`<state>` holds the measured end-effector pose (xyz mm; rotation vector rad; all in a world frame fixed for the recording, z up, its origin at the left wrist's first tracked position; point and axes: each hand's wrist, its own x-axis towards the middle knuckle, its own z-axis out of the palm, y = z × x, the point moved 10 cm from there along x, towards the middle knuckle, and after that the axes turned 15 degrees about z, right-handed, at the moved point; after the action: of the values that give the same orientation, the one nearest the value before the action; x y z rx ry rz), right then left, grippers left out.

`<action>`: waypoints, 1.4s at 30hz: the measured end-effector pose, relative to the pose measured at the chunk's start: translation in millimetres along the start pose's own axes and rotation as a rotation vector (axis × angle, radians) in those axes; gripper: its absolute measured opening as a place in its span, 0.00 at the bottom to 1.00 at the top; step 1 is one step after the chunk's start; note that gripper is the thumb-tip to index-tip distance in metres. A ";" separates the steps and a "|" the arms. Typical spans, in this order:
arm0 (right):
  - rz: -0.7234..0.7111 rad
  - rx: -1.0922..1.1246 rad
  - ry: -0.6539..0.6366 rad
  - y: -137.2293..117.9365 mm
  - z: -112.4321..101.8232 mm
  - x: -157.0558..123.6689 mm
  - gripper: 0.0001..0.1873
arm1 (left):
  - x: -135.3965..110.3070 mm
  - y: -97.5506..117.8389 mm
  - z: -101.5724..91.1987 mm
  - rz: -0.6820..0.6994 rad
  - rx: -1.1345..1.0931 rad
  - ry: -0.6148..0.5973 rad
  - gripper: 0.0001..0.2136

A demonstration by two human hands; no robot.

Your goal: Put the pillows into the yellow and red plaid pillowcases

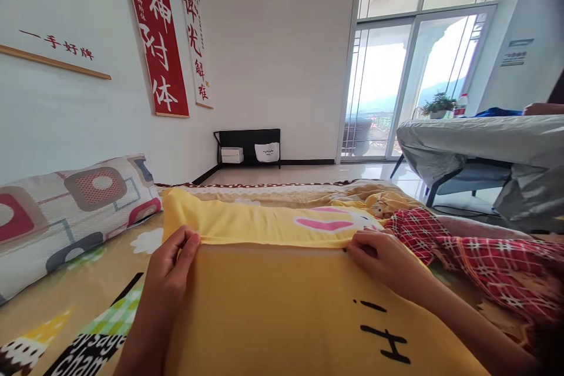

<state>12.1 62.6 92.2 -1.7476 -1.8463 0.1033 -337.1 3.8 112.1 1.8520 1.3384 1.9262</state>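
Observation:
A yellow pillowcase stretches across the bed in front of me. It carries an upside-down black "Hi" near the right and a pink-and-white printed patch farther off. My left hand pinches its raised fold at the left, thumb against fingers. At the other end of that fold, my right hand grips the cloth with curled fingers. The fold is pulled nearly straight between both hands. What lies inside the cloth is hidden.
A patterned pillow rests at the left by the wall. Red checked cloth is bunched at the right on the printed bedsheet. Beyond the bed stand a covered table, a chair and a low black rack.

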 end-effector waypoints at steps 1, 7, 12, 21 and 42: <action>0.021 0.001 0.000 11.1 -1.2 2.2 0.16 | 1.6 -4.8 -1.4 -0.004 -0.001 0.007 0.17; 0.152 0.104 -0.123 74.0 4.8 22.5 0.17 | 19.4 -43.3 -1.8 -0.013 0.041 -0.017 0.17; 0.198 0.227 -0.217 87.7 14.1 30.1 0.19 | 25.3 -53.4 4.1 -0.012 0.067 -0.071 0.17; 0.158 0.034 0.011 56.3 1.4 19.2 0.17 | 25.2 -56.7 10.0 0.009 0.095 -0.143 0.19; -0.064 -0.086 0.398 68.9 -24.7 -22.2 0.18 | 15.2 -57.4 1.6 -0.226 -0.101 0.002 0.16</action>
<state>83.9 43.0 74.3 -1.6228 -1.6284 -0.3309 -365.2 48.4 84.5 1.5785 1.3587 1.8442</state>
